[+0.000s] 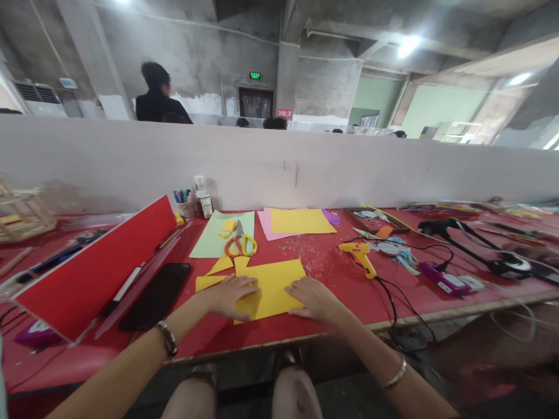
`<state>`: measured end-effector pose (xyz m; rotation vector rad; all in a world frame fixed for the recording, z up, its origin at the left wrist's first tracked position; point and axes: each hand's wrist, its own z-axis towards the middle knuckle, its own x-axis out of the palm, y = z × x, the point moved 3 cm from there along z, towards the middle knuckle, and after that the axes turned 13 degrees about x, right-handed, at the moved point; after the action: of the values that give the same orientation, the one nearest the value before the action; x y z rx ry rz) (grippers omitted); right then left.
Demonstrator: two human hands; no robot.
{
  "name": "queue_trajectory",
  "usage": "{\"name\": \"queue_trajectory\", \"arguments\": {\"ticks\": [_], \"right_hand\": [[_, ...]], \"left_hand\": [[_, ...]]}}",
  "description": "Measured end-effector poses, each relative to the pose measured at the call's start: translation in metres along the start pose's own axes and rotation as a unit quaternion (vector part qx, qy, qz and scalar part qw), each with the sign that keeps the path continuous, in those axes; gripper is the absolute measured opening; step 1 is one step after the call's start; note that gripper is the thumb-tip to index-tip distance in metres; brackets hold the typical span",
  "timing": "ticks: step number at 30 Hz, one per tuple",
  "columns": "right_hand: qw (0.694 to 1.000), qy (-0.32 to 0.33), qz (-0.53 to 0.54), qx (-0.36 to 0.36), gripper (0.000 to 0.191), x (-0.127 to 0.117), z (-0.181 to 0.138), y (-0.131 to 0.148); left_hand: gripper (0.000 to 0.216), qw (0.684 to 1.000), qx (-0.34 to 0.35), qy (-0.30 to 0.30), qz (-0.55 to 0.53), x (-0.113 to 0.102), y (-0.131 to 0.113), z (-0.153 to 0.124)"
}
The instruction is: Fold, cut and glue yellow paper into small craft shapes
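A sheet of yellow paper [279,285] lies near the table's front edge. My left hand [233,297] rests flat on its left part, fingers stretched out. At the sheet's right edge, my right hand [312,298] presses with its fingers spread. Yellow paper scraps [222,265] sit just beyond my left hand. Scissors [241,241] with red and yellow handles lie partly on a pale green sheet [205,237]. Farther back, another yellow sheet [301,221] overlaps a pink sheet [265,224].
A yellow glue gun [360,256] lies to the right, its black cord hanging over the edge. On the left are a black phone [157,294] and a leaning red board [113,262]. A purple power strip [445,279] and a pen cup [186,208] also stand there.
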<state>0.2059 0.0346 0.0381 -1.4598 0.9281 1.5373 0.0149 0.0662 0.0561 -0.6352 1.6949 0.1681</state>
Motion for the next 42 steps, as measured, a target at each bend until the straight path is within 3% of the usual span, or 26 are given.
{"name": "queue_trajectory", "arguments": {"ticks": [4, 9, 14, 20, 27, 34, 38, 42], "right_hand": [[0.997, -0.031, -0.067, -0.034, 0.022, 0.002, 0.002, 0.001], [0.986, -0.081, -0.137, -0.055, 0.021, -0.011, 0.007, 0.004], [0.982, -0.148, -0.118, -0.025, 0.022, -0.044, 0.022, 0.013], [0.993, -0.110, 0.030, 0.000, 0.023, -0.073, 0.048, 0.020], [0.961, -0.100, 0.258, -0.004, 0.025, -0.102, 0.051, 0.020], [0.944, -0.055, 0.325, -0.019, 0.029, -0.096, 0.050, 0.026], [0.938, -0.053, 0.342, -0.008, 0.031, -0.097, 0.047, 0.019], [0.936, -0.019, 0.351, 0.009, 0.033, -0.091, 0.043, 0.005]], "left_hand": [[0.045, 0.998, 0.031, -0.050, 0.003, -0.005, 0.002, 0.001], [0.025, 0.988, 0.041, -0.144, -0.021, -0.017, -0.005, 0.004], [0.020, 0.960, 0.004, -0.222, 0.170, -0.040, -0.025, 0.009], [0.018, 0.904, 0.036, -0.286, 0.315, -0.065, -0.033, 0.015], [0.023, 0.852, 0.070, -0.346, 0.387, -0.092, -0.032, 0.005], [0.025, 0.838, 0.097, -0.353, 0.405, -0.083, -0.027, -0.001], [0.025, 0.831, 0.076, -0.347, 0.429, -0.081, -0.016, -0.009], [0.023, 0.847, 0.050, -0.310, 0.430, -0.076, 0.000, -0.023]]}}
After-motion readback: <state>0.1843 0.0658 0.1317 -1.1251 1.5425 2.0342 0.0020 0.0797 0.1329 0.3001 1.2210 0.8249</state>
